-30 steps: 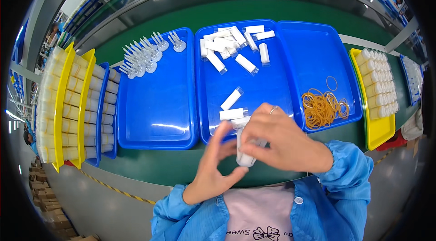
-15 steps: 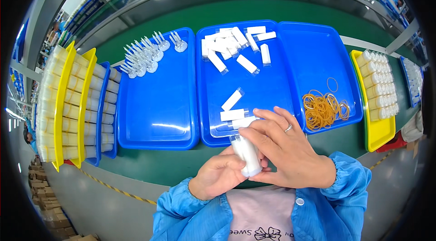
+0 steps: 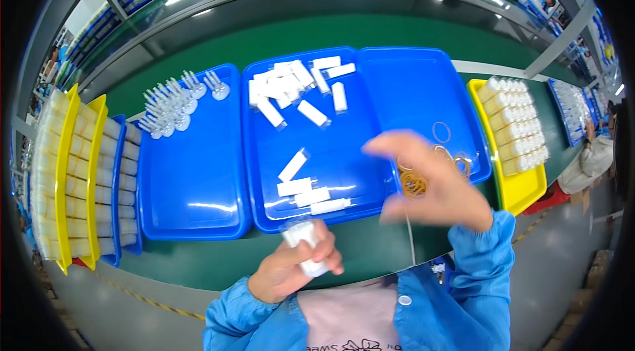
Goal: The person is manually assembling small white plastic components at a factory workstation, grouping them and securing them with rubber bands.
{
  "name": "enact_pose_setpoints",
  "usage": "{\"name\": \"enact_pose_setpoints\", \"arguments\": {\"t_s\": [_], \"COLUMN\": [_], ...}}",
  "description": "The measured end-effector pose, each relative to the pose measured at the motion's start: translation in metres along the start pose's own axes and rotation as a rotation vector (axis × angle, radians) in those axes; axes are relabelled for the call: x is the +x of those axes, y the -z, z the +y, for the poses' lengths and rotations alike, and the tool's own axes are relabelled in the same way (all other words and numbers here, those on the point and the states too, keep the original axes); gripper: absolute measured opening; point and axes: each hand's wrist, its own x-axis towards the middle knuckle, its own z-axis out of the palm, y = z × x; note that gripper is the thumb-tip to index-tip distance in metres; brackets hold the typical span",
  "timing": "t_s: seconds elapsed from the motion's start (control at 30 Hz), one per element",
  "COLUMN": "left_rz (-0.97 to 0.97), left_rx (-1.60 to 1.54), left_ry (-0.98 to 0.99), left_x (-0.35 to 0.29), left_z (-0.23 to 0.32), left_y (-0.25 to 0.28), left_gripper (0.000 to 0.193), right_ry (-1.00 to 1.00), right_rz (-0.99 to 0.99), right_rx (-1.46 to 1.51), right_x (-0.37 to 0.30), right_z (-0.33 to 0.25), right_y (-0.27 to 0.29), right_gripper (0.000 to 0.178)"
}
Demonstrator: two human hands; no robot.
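My left hand (image 3: 289, 265) is closed around a small bundle of white pieces with clear plastic ends (image 3: 302, 242), in front of the middle blue tray (image 3: 337, 152). My right hand (image 3: 440, 182), smeared by motion, hovers over the near part of the right blue tray (image 3: 417, 86). Its thumb and fingers are spread, with nothing seen between them. Partly behind it lies a heap of tan rubber bands (image 3: 415, 183). Several loose white pieces (image 3: 294, 187) with clear ends lie near the front of the middle tray, and a pile of similar ones (image 3: 281, 83) sits at its back.
Clear round-based parts with upright prongs (image 3: 173, 109) stand in the left blue tray (image 3: 192, 179). Stacked yellow and blue trays of pale tubes (image 3: 66, 179) rise at the far left. At the right, a yellow tray (image 3: 522, 192) holds rows of white bundles (image 3: 516, 126). Another person (image 3: 595, 152) is at the far right.
My right hand has let go of the white bundle and moved right, over the rubber bands. The left hand keeps the bundle. The whole view has shifted, so the trays appear farther left.
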Motion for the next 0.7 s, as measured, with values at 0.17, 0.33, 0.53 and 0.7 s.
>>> {"name": "enact_pose_setpoints", "arguments": {"t_s": [0.17, 0.33, 0.53, 0.7], "left_rz": [0.036, 0.122, 0.189, 0.238], "left_rx": [-0.004, 0.054, 0.278, 0.654], "left_ry": [0.021, 0.072, 0.008, -0.043], "left_x": [0.000, 0.007, 0.004, 0.020], "left_z": [0.009, 0.009, 0.008, 0.006], "left_y": [-0.005, -0.008, -0.020, -0.032], "left_gripper": [0.061, 0.058, 0.052, 0.091], "right_ry": [-0.305, -0.473, -0.261, 0.045], "right_rz": [0.504, 0.426, 0.580, 0.370], "right_rx": [-0.453, -0.757, -0.444, -0.383], "right_x": [-0.038, -0.062, -0.036, -0.009], "right_z": [0.120, 0.179, 0.122, 0.001], "right_y": [0.061, 0.051, 0.030, -0.027], "right_gripper": [0.015, 0.010, 0.006, 0.015]}}
